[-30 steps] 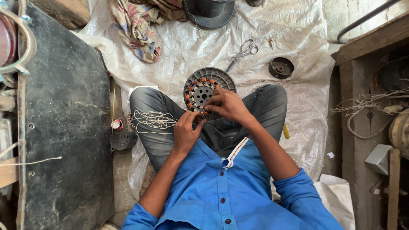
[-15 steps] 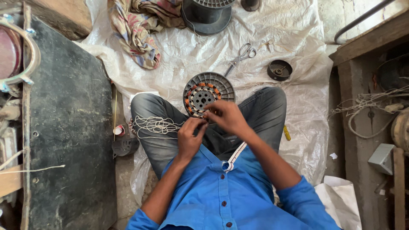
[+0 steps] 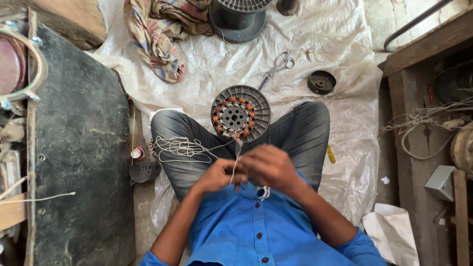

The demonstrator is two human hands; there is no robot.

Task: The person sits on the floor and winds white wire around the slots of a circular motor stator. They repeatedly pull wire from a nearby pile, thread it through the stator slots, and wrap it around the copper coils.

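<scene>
Blue shirt, buttoned, nearest the camera. Left hand and right hand: held close together at the chest, fingers curled and pinched on a thin white string that runs up from them to the motor core; how tightly the right hand grips it cannot be told, as the fingers blur. String: light, limp, probably slippery; best pinched between fingertips near its taut end. Loose string bundle: lies on the left thigh, likely to tangle. Motor core: round, ringed with orange-and-white windings, seated in a grey ribbed disc between the knees; looks heavy and stiff, windings delicate, so hold by the rim. Beyond, on the white plastic sheet: scissors, small black round part, patterned cloth, large grey spool.
</scene>
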